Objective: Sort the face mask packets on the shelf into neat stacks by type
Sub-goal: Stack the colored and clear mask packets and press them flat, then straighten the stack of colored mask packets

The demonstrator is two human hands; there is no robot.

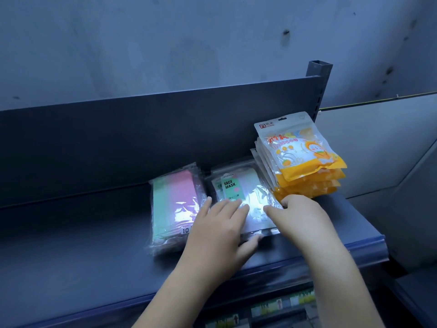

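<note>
Three stacks of mask packets lie on the dark shelf (71, 233). On the left is a clear stack with green and pink masks (173, 204). The middle stack, labelled FACE MASK (238, 185), lies under both hands. My left hand (220, 230) rests flat on its front left part, thumb at the front edge. My right hand (300, 214) lies on its right side, fingers curled at the gap beside the orange and white stack (305, 157), which leans against the back panel.
The shelf's back panel (142, 138) rises behind the stacks, with an upright post (316, 79) at the right end. A blue price rail (307, 263) runs along the front edge. More packets show on a lower shelf (283, 306).
</note>
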